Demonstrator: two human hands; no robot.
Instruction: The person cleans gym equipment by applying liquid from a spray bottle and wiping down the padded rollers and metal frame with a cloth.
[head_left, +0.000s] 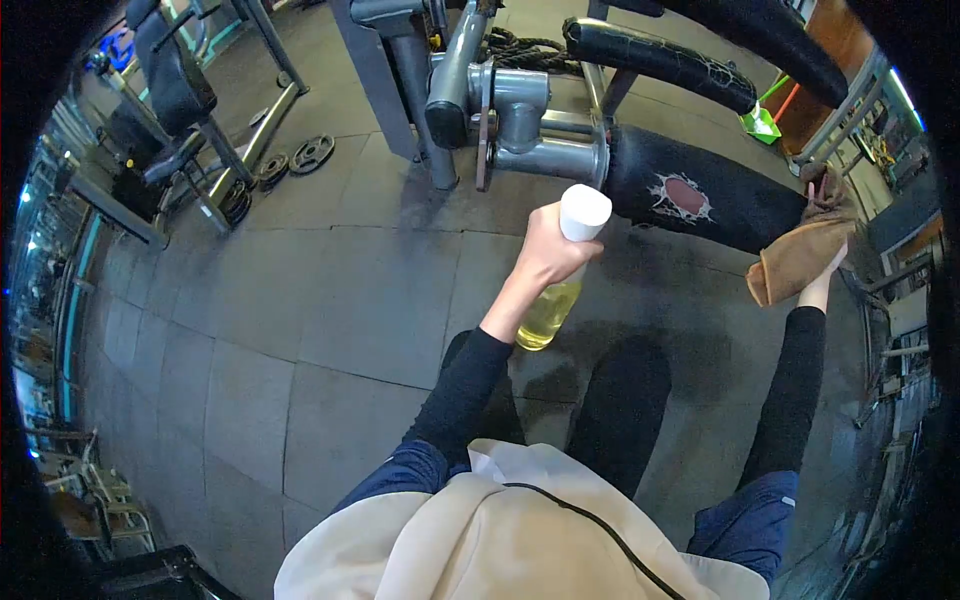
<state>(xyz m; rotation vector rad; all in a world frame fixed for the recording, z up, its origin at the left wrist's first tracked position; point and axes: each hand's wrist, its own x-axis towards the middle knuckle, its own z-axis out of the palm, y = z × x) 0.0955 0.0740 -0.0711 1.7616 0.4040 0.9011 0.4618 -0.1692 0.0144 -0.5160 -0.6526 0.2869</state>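
Note:
My left hand (552,245) is wrapped round the neck of a spray bottle (548,318) with a white head and yellow liquid in its clear body. The bottle hangs tilted above the floor, in front of my knees. Off to the right, my right hand (836,268) is closed on a brown cloth (798,264), which covers most of its fingers. This cloth lies against the outer end of a black padded roller (740,205) on a gym machine. The roller's cover is torn, and reddish foam shows through the hole.
The machine's grey metal frame (520,115) stands ahead, with a second cracked pad (660,62) above the roller. Weight plates (312,155) lie on the tiled floor (250,310) near a black bench (170,75) at left. A green dustpan (762,125) stands at far right.

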